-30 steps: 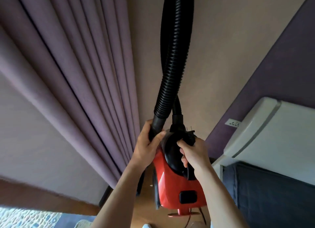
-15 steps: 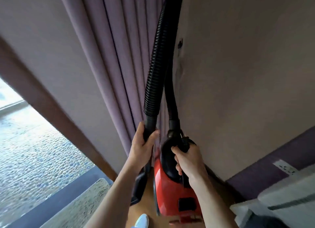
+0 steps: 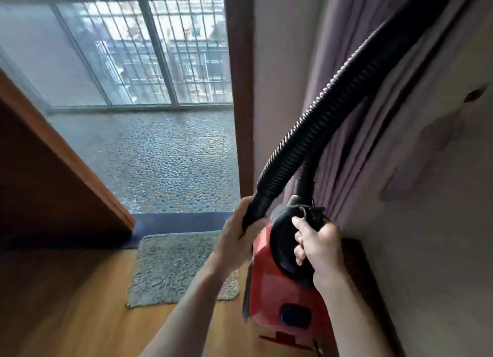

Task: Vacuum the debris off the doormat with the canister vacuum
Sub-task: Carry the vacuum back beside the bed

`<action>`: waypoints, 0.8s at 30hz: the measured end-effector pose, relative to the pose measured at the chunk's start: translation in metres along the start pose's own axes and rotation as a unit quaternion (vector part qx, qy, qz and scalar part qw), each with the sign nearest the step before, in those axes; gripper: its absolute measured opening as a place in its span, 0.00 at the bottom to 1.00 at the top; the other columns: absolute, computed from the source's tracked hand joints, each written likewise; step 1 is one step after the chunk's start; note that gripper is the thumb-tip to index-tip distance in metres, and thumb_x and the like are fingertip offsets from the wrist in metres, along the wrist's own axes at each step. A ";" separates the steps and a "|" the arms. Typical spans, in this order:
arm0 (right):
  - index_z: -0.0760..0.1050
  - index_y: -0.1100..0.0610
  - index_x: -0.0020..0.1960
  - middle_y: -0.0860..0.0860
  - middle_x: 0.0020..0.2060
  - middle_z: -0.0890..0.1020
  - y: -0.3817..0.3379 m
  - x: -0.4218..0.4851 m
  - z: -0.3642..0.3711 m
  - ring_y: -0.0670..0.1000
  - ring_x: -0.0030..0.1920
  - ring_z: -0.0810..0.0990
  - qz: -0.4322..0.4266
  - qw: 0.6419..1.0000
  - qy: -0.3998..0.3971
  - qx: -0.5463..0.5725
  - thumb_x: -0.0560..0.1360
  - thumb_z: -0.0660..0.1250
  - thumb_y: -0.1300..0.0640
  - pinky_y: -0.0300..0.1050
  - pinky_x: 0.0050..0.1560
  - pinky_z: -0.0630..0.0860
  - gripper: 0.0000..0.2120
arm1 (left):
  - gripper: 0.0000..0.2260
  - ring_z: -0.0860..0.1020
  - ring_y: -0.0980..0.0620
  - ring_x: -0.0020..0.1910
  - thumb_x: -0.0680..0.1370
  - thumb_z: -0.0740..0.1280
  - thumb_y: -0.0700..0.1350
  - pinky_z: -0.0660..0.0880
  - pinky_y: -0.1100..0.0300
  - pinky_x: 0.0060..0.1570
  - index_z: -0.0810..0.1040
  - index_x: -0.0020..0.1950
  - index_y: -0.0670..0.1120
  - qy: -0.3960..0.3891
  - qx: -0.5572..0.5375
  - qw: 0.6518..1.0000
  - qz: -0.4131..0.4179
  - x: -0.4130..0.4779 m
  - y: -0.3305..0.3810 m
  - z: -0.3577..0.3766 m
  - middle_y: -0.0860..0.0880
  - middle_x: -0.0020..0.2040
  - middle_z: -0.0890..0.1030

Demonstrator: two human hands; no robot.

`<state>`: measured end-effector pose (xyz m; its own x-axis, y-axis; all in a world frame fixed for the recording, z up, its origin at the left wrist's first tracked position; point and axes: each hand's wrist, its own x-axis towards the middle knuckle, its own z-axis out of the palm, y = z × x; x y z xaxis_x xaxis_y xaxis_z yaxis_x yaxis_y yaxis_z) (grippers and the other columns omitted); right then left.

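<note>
Left hand [image 3: 237, 239] clenched on smooth black cuff of ribbed black hose [image 3: 320, 132]. Right hand [image 3: 318, 246] grasping black handle of red canister vacuum [image 3: 269, 298]. Grey shaggy doormat [image 3: 170, 266] on wooden floor [image 3: 66, 303], left of vacuum, at threshold.

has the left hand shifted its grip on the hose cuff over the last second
No. The left hand stays wrapped around the hose cuff, beside the red canister.

The hose [image 3: 333, 111] runs off the top edge; an arm covers the doormat's [image 3: 170, 266] right corner.
</note>
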<state>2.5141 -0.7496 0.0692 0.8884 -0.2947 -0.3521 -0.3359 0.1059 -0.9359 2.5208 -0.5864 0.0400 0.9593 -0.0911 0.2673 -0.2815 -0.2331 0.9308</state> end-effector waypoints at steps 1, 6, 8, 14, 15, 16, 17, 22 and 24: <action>0.68 0.56 0.33 0.51 0.25 0.67 0.001 -0.004 0.010 0.50 0.21 0.64 -0.006 1.000 -0.015 -0.001 0.80 0.68 0.63 0.39 0.20 0.64 0.18 | 0.08 0.70 0.61 0.36 0.79 0.66 0.43 0.69 0.63 0.38 0.73 0.54 0.55 0.010 -0.003 1.000 -0.009 -0.007 -0.002 -0.010 0.57 0.38 0.74; 0.70 0.56 0.38 0.51 0.26 0.68 0.009 -0.023 0.062 0.50 0.20 0.64 -0.006 0.997 -0.071 -0.014 0.81 0.67 0.63 0.39 0.21 0.63 0.14 | 0.05 0.73 0.61 0.39 0.79 0.67 0.48 0.70 0.66 0.42 0.75 0.54 0.51 0.064 -0.005 0.997 -0.036 -0.036 -0.015 -0.062 0.58 0.41 0.78; 0.69 0.56 0.38 0.51 0.25 0.68 0.014 -0.033 0.085 0.50 0.19 0.64 -0.003 0.996 -0.087 -0.025 0.81 0.67 0.63 0.39 0.21 0.63 0.15 | 0.09 0.74 0.58 0.39 0.78 0.66 0.54 0.71 0.63 0.42 0.75 0.54 0.52 0.082 0.004 0.996 -0.044 -0.047 -0.022 -0.085 0.55 0.42 0.78; 0.67 0.56 0.37 0.52 0.25 0.68 0.029 -0.074 0.160 0.50 0.19 0.63 -0.001 0.991 -0.116 -0.065 0.80 0.68 0.63 0.39 0.21 0.63 0.16 | 0.12 0.76 0.54 0.42 0.76 0.66 0.58 0.72 0.56 0.45 0.75 0.54 0.53 0.124 -0.009 0.990 -0.064 -0.079 -0.039 -0.168 0.53 0.43 0.78; 0.67 0.56 0.38 0.52 0.25 0.68 0.032 -0.082 0.174 0.50 0.19 0.63 -0.004 0.990 -0.123 -0.075 0.80 0.69 0.63 0.39 0.22 0.63 0.15 | 0.13 0.76 0.52 0.42 0.76 0.66 0.58 0.72 0.53 0.45 0.75 0.55 0.51 0.130 -0.007 0.990 -0.059 -0.086 -0.042 -0.185 0.51 0.43 0.78; 0.68 0.56 0.38 0.50 0.23 0.68 0.034 -0.090 0.189 0.50 0.18 0.63 -0.007 0.988 -0.132 -0.085 0.80 0.69 0.63 0.39 0.22 0.63 0.15 | 0.14 0.76 0.51 0.42 0.77 0.66 0.57 0.72 0.53 0.45 0.76 0.55 0.49 0.138 -0.004 0.989 -0.054 -0.093 -0.045 -0.202 0.49 0.44 0.78; 0.69 0.56 0.39 0.49 0.23 0.68 0.036 -0.098 0.206 0.50 0.18 0.63 -0.011 0.985 -0.144 -0.096 0.80 0.69 0.62 0.39 0.22 0.63 0.14 | 0.16 0.76 0.50 0.41 0.77 0.66 0.57 0.73 0.53 0.44 0.76 0.56 0.47 0.146 -0.001 0.988 -0.052 -0.100 -0.047 -0.221 0.48 0.44 0.78; 0.68 0.55 0.36 0.50 0.23 0.67 0.047 -0.140 0.299 0.50 0.19 0.63 -0.045 0.963 -0.219 -0.152 0.80 0.68 0.63 0.40 0.22 0.62 0.16 | 0.16 0.74 0.50 0.41 0.78 0.66 0.55 0.72 0.51 0.44 0.75 0.55 0.43 0.215 -0.014 0.975 -0.051 -0.137 -0.055 -0.319 0.44 0.44 0.77; 0.69 0.56 0.37 0.51 0.24 0.68 0.049 -0.155 0.338 0.50 0.20 0.63 -0.052 0.949 -0.259 -0.171 0.79 0.68 0.63 0.40 0.22 0.62 0.14 | 0.16 0.74 0.46 0.41 0.79 0.66 0.53 0.72 0.51 0.45 0.73 0.54 0.39 0.249 -0.021 0.967 -0.044 -0.153 -0.056 -0.356 0.40 0.44 0.75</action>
<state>2.4658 -0.3775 0.0757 0.9273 0.2293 -0.2958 -0.2411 -0.2384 -0.9408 2.3978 -0.2144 0.0353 0.8744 0.4068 0.2645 -0.2076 -0.1791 0.9617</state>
